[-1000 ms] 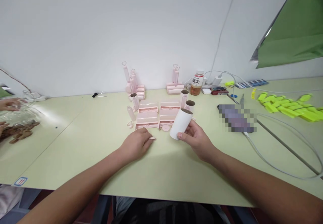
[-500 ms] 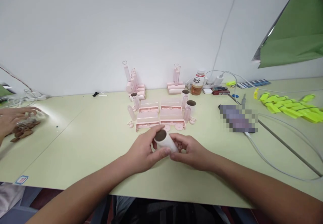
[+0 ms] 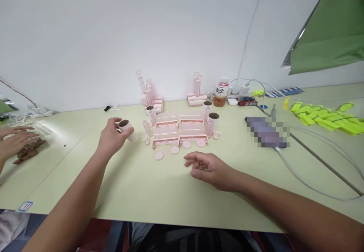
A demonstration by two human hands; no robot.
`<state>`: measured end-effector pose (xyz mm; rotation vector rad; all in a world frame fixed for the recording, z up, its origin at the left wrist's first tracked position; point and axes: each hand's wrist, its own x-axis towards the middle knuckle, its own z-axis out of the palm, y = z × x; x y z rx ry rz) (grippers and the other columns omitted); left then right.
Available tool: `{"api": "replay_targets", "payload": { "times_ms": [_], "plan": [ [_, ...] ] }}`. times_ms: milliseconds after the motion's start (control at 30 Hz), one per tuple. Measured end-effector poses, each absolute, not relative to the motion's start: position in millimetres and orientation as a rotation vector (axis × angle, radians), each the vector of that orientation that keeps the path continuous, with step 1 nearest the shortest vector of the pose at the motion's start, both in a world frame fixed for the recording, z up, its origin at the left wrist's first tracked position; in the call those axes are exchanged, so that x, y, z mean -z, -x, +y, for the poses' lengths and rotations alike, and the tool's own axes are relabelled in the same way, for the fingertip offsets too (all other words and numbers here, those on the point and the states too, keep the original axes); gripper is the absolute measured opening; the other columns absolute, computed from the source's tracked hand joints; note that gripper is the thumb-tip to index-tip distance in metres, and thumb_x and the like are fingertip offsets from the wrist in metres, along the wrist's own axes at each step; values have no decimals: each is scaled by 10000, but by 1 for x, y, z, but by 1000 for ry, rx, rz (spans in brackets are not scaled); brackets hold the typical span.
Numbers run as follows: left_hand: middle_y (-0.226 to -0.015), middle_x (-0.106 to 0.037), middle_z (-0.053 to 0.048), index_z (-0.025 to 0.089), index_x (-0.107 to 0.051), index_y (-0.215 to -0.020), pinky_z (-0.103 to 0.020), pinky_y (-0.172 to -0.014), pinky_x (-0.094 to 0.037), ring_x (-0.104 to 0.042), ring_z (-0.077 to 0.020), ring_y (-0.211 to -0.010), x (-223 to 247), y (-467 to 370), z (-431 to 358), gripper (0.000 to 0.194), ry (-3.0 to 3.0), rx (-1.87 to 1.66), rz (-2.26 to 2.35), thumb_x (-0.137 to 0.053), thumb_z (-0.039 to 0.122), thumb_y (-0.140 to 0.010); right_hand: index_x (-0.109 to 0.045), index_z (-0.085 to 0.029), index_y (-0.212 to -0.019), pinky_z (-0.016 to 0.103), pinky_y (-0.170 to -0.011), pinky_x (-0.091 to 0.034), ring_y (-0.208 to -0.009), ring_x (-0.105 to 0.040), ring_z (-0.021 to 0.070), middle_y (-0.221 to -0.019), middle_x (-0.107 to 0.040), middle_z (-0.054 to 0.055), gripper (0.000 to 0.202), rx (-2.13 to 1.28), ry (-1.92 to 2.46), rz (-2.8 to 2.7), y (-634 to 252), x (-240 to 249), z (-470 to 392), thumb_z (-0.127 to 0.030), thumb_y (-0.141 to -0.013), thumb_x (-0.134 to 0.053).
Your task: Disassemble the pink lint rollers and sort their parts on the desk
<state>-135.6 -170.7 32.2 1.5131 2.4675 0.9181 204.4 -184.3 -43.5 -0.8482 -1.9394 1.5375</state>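
My left hand [image 3: 113, 137] grips a white paper roll [image 3: 131, 133] with a brown hollow core, tilted left of the pink parts. Loosely curled, my right hand [image 3: 212, 169] holds nothing above the table's front. Beyond it lie pink plastic cases [image 3: 193, 138] with clear covers, in two pairs. Several flat pink discs [image 3: 159, 155] rest in front of them. Upright pink handles [image 3: 147, 128] stand at the cases' left, and more paper rolls [image 3: 214, 118] stand at both sides.
Pink lint rollers [image 3: 197, 98] stand in two groups by the wall. A drink bottle [image 3: 221, 93], a phone [image 3: 265, 132] on a white cable and yellow-green pieces [image 3: 327, 116] are to the right. At far left another person's hands [image 3: 17, 140] touch brown pieces [image 3: 30, 150].
My left hand has carried the paper roll from between both hands out to the left. My right hand has let go and stays near the middle.
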Motion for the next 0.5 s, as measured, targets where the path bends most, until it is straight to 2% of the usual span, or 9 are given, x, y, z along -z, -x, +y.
{"api": "replay_targets", "payload": {
  "times_ms": [200,500],
  "plan": [
    [-1159,-628,-104,230,-469,-1280,-335,-707,-509,-640,-213,-835,0,138,-159,664,-1545,-825,2313,-633,578,-738,-646,-213,-1159,330,-683,-523,-726,-607,152,-1034,-693,87,374,-1531,852,-1946,-204,45,-183,-357,-814,-673],
    [-1228,-587,-87,247,-451,-1286,-332,-689,-531,-635,-193,-814,4,125,-155,633,-1615,-837,2200,-601,575,-766,-638,-211,-1130,311,-666,-492,-719,-586,148,-1044,-677,76,332,-1534,886,-1997,-204,42,-183,-357,-833,-643]
  ]
}}
